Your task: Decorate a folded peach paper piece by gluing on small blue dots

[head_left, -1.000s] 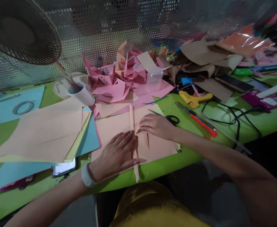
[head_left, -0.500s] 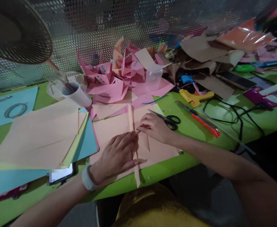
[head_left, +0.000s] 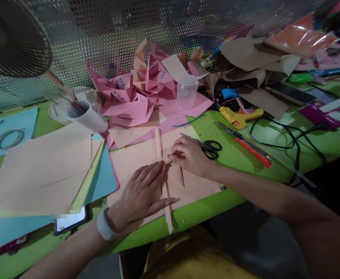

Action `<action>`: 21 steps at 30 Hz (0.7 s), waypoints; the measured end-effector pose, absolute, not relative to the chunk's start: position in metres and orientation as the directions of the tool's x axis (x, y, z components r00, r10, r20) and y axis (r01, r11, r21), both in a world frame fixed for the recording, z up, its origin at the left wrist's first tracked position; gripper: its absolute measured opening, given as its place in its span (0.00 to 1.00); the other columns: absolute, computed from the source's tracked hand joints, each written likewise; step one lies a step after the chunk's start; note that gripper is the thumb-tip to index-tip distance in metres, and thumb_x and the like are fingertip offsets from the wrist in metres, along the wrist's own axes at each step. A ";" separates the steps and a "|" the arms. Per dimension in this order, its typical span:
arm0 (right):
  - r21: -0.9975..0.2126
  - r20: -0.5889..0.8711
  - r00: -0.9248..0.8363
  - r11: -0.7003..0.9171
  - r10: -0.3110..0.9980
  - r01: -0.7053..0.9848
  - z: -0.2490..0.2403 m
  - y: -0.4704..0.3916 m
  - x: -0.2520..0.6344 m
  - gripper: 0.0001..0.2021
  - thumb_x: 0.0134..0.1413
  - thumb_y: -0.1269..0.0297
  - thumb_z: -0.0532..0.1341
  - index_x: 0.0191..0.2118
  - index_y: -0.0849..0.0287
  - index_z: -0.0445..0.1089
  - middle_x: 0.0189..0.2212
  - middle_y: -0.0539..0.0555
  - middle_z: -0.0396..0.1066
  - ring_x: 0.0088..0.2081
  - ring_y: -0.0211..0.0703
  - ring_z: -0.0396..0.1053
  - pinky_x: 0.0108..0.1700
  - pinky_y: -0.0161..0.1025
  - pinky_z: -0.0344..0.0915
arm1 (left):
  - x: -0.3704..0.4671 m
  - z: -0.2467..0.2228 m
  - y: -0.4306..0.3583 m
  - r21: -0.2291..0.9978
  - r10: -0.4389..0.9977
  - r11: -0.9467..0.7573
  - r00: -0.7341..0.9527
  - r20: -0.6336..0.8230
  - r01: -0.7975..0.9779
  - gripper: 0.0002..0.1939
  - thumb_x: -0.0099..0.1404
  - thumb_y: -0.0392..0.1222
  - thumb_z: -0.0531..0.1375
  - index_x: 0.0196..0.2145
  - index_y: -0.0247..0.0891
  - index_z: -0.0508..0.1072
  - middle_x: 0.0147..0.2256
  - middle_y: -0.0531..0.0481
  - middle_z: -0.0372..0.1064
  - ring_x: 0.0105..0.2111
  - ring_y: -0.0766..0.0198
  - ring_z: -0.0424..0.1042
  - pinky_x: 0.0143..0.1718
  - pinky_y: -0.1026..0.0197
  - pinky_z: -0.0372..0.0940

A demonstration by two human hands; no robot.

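My left hand (head_left: 142,193) lies flat, fingers stretched, over a narrow folded strip of peach paper (head_left: 158,143). The strip runs up and down across a larger peach sheet (head_left: 201,182), its lower end hanging past the sheet's near edge. To the right, my right hand (head_left: 189,157) is closed in a pinch on a small piece of peach paper beside the left fingertips; my fingers partly hide it, and I cannot tell whether it joins the strip. Black-handled scissors (head_left: 212,149) lie just beyond the right hand, blades partly behind it.
Stacked coloured sheets (head_left: 50,166) and a lit phone (head_left: 71,221) are at left. A tilted white cup (head_left: 90,118), pink paper shapes (head_left: 120,89) and a clear plastic cup (head_left: 186,93) stand behind. Rightward lie a yellow glue gun (head_left: 239,116), a red cutter (head_left: 253,152) and black cables (head_left: 296,143).
The view has shifted slightly. Both hands keep nearly the same places on the paper, with the left flat and the right pinching.
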State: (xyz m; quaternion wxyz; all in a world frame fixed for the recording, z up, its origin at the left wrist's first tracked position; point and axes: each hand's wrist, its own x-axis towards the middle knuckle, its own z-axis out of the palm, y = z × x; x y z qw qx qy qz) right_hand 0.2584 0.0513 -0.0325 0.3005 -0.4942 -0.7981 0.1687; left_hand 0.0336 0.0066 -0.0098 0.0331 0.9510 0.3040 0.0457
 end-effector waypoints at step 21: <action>-0.512 0.288 -0.287 0.400 0.914 0.760 -0.037 0.049 0.253 0.03 0.57 0.66 0.61 0.33 0.57 0.66 0.37 0.55 0.68 0.44 0.48 0.63 0.48 0.46 0.56 | 0.048 -0.003 0.015 0.188 0.644 -0.758 0.762 0.067 0.624 0.40 0.62 0.69 0.49 0.60 0.37 0.62 0.55 0.40 0.64 0.51 0.50 0.64 0.51 0.49 0.58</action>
